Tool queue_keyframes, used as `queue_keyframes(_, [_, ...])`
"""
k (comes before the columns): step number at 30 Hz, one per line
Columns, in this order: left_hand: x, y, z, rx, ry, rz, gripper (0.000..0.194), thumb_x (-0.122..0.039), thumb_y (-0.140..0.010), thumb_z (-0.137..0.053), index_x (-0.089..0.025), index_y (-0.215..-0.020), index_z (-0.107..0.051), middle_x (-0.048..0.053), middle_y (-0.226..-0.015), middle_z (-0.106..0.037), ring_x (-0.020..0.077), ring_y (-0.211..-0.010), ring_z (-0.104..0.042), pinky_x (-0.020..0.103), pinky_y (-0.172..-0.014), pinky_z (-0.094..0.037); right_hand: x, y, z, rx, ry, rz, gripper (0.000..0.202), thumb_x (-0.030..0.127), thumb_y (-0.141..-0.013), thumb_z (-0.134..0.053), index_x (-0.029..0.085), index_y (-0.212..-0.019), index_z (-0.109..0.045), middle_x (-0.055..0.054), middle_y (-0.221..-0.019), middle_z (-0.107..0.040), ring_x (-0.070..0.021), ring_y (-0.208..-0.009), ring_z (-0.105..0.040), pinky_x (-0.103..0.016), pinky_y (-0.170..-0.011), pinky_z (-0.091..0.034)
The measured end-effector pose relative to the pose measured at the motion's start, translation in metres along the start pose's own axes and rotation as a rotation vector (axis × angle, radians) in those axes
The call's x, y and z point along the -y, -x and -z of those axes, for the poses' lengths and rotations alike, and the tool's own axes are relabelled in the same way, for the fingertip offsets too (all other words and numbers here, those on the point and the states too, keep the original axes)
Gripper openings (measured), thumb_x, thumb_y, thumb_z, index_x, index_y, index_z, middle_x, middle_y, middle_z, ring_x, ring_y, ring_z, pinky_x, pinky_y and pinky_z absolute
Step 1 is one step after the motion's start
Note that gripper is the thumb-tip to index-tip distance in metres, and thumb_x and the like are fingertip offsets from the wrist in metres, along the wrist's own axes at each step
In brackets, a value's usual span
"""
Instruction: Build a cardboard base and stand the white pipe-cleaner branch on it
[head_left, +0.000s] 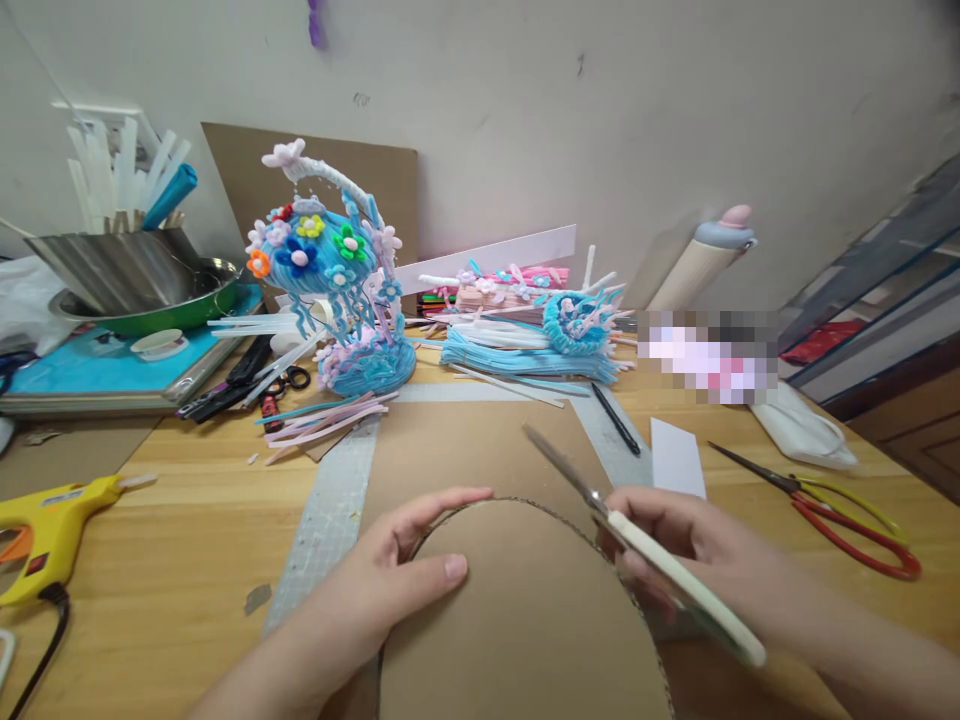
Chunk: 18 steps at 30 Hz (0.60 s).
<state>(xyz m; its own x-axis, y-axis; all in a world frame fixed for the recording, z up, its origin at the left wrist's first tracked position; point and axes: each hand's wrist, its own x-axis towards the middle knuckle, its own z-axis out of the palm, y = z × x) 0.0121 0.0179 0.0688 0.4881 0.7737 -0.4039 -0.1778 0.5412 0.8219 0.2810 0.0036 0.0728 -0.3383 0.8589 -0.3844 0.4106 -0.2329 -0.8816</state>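
Note:
A rounded piece of brown cardboard [525, 610] fills the lower middle of the view, its curved cut edge facing away from me. My left hand [420, 570] grips its upper left edge, thumb on top and fingers at the rim. In my right hand [675, 550] are white-handled scissors [675, 575], their blades pointing up and left over the cardboard's right edge and looking nearly closed. Beneath lie a flat cardboard sheet [465, 440] and a grey cutting mat [330, 510].
A yellow glue gun [67, 530] lies at left. Red-and-yellow scissors [832, 510], a white card [677, 458] and a black pen [615, 418] are at right. Behind stand a blue flower-covered craft [322, 250], blue pipe cleaners [510, 355] and a metal pot [127, 275].

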Motion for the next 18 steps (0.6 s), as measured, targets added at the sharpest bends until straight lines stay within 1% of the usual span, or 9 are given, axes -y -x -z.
queue_keyframes(2, [0.001,0.002,-0.001,0.057,-0.022,-0.014,0.049,-0.029,-0.071,-0.071,-0.026,-0.119,-0.062,0.010,-0.123,-0.062,0.0325,-0.106,-0.061,0.042,-0.085,-0.050,-0.002,0.001,-0.011,0.046,-0.227,-0.032,0.038,0.056,-0.072,-0.063,0.023,-0.088,-0.054,0.000,-0.074,-0.057,-0.0136,-0.057,-0.052,-0.024,-0.049,-0.043])
queue_keyframes(4, [0.002,0.004,-0.001,0.099,-0.001,-0.020,0.055,-0.030,-0.071,-0.072,-0.027,-0.124,-0.058,0.010,-0.126,-0.060,0.0336,-0.110,-0.059,0.044,-0.088,-0.049,0.002,0.002,-0.019,0.066,-0.328,-0.021,0.040,0.051,-0.068,-0.070,0.023,-0.092,-0.056,-0.002,-0.082,-0.061,-0.0192,-0.072,-0.059,-0.028,-0.062,-0.049])
queue_keyframes(5, [0.002,0.005,-0.001,0.099,0.030,-0.023,0.058,-0.030,-0.071,-0.072,-0.028,-0.126,-0.055,0.010,-0.128,-0.059,0.0337,-0.111,-0.058,0.044,-0.089,-0.048,0.004,0.001,-0.022,0.056,-0.376,-0.023,0.039,0.046,-0.067,-0.073,0.023,-0.095,-0.057,-0.003,-0.085,-0.063,-0.0217,-0.080,-0.060,-0.030,-0.068,-0.050])
queue_keyframes(7, [0.003,0.005,-0.001,0.056,0.116,-0.026,0.063,-0.032,-0.073,-0.070,-0.028,-0.133,-0.047,0.011,-0.128,-0.058,0.0336,-0.111,-0.058,0.045,-0.089,-0.048,0.007,-0.003,-0.026,-0.019,-0.479,-0.032,0.039,0.041,-0.070,-0.072,0.023,-0.101,-0.057,-0.004,-0.090,-0.065,-0.0231,-0.086,-0.060,-0.031,-0.074,-0.049])
queue_keyframes(9, [0.004,0.003,-0.002,-0.010,0.187,-0.050,0.069,-0.032,-0.075,-0.069,-0.027,-0.137,-0.040,0.012,-0.129,-0.058,0.0337,-0.112,-0.058,0.045,-0.090,-0.048,0.006,-0.008,-0.029,-0.135,-0.537,-0.012,0.037,0.040,-0.074,-0.068,0.024,-0.104,-0.055,-0.003,-0.092,-0.066,-0.0215,-0.084,-0.060,-0.030,-0.071,-0.049])
queue_keyframes(12, [0.004,-0.002,-0.006,-0.107,0.212,-0.133,0.078,-0.028,-0.072,-0.072,-0.025,-0.141,-0.034,0.013,-0.131,-0.056,0.0333,-0.114,-0.056,0.043,-0.093,-0.047,0.000,-0.016,-0.033,-0.258,-0.521,0.018,0.033,0.040,-0.077,-0.065,0.024,-0.104,-0.053,-0.002,-0.090,-0.064,-0.0197,-0.078,-0.059,-0.027,-0.064,-0.048])
queue_keyframes(14, [0.004,-0.004,-0.008,-0.175,0.211,-0.183,0.085,-0.028,-0.070,-0.074,-0.028,-0.142,-0.030,0.011,-0.133,-0.055,0.0330,-0.115,-0.055,0.043,-0.092,-0.048,-0.004,-0.020,-0.035,-0.261,-0.445,-0.005,0.033,0.040,-0.074,-0.067,0.024,-0.099,-0.053,-0.001,-0.081,-0.061,-0.0181,-0.070,-0.058,-0.026,-0.058,-0.046])
queue_keyframes(16, [0.003,-0.005,-0.009,-0.258,0.200,-0.207,0.088,-0.030,-0.068,-0.075,-0.034,-0.142,-0.028,0.007,-0.133,-0.055,0.0328,-0.114,-0.056,0.043,-0.089,-0.050,-0.008,-0.023,-0.032,-0.251,-0.312,-0.024,0.032,0.042,-0.073,-0.068,0.023,-0.092,-0.050,0.003,-0.070,-0.055,-0.0148,-0.059,-0.053,-0.025,-0.052,-0.043])
queue_keyframes(18, [0.000,-0.004,-0.008,-0.316,0.182,-0.210,0.087,-0.032,-0.066,-0.076,-0.039,-0.140,-0.030,0.004,-0.131,-0.056,0.0330,-0.112,-0.057,0.041,-0.087,-0.052,-0.011,-0.024,-0.024,-0.278,-0.130,0.013,0.029,0.043,-0.075,-0.065,0.023,-0.086,-0.047,0.004,-0.067,-0.051,-0.0135,-0.057,-0.051,-0.025,-0.053,-0.041])
